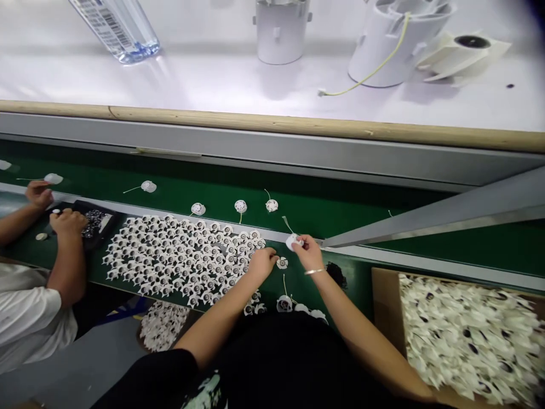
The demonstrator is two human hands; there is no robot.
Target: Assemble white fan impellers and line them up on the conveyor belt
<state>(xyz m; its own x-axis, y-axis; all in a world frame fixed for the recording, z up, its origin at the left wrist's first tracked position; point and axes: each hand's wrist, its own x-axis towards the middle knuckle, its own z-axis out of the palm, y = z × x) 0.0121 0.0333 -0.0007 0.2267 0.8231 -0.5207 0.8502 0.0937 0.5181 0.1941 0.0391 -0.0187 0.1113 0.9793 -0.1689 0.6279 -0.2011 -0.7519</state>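
Hands (263, 264) (308, 253), white part (292, 242), barcode-labelled bottle (128, 34)

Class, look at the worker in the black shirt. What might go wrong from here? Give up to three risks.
1. The left forearm crosses in front of the crowded finned parts; a low sweep might scatter some.
2. A thin wire sticks out from the white part in the right hand; it could snag.
3. The wired cap sits near the black shirt; leaning in might nudge it.
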